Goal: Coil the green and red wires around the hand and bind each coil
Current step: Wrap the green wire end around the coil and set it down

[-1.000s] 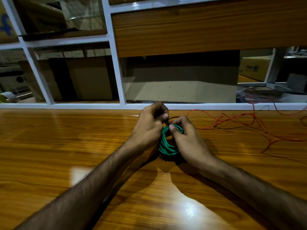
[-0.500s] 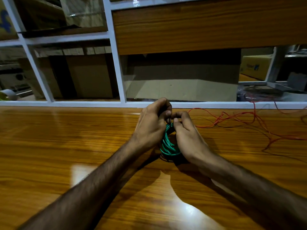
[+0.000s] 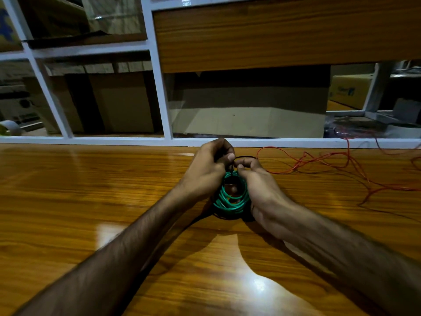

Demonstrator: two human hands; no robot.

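**Centrally placed: green coil held between two hands on the counter**

Centrally, on the glossy wooden counter (image 3: 91, 201), a green wire coil (image 3: 231, 198) is held upright between both hands, its lower edge resting on or just above the wood. The left hand (image 3: 206, 172) is curled against the coil's left side, with thumb and fingers pinched together at the coil's top. The right hand (image 3: 259, 185) is wrapped round the coil's right side, its thumb and forefinger likewise pinched at the top, so both grips are narrow and closed. A thin black tie (image 3: 245, 157) is seen looping from the pinch point over the right fingers; exactly which fingers hold it cannot be told. The red wire (image 3: 319, 160) is left loose and tangled on the counter to the right, well apart from the coil, trailing toward the right edge. Behind the counter, a white-framed glass partition (image 3: 159, 87) is shown, with cardboard boxes (image 3: 250, 110) beyond it.
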